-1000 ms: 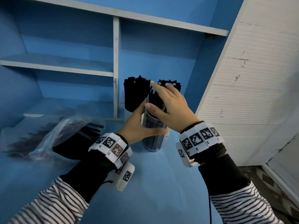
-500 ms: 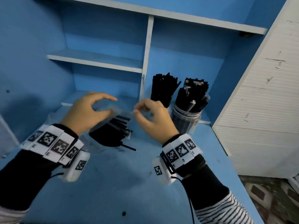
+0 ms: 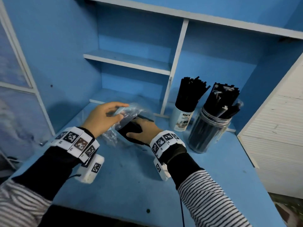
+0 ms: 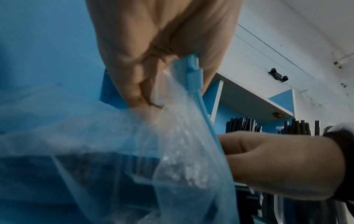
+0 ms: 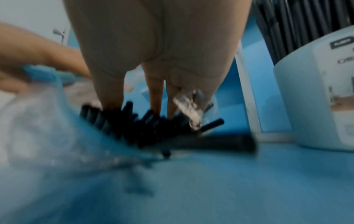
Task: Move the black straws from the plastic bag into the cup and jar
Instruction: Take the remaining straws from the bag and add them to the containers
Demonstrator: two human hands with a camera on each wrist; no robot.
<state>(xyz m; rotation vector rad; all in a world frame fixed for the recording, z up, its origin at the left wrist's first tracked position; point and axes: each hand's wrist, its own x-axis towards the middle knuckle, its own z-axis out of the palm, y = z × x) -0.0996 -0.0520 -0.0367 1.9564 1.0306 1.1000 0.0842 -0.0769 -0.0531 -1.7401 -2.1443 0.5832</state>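
Note:
A clear plastic bag (image 3: 131, 110) with a blue zip edge (image 4: 195, 78) lies on the blue desk, a bundle of black straws (image 3: 129, 130) inside it. My left hand (image 3: 121, 110) pinches the zip edge and holds the mouth up. My right hand (image 3: 136, 126) reaches into the mouth, thumb on one side of the straws (image 5: 143, 128) and fingers on the other. To the right stand a white cup (image 3: 181, 120) and a clear jar (image 3: 208, 133), both packed with upright black straws. The right wrist view is blurred.
The blue desk (image 3: 205, 185) sits in a shelved alcove. A white divider post (image 3: 173, 74) rises just left of the cup, with a low shelf (image 3: 127, 60) behind the bag. A white slatted panel (image 3: 275, 128) bounds the right side.
Both hands left the jar and swung left to the bag. My left hand took hold of the bag's edge and my right hand went into its mouth onto the straws.

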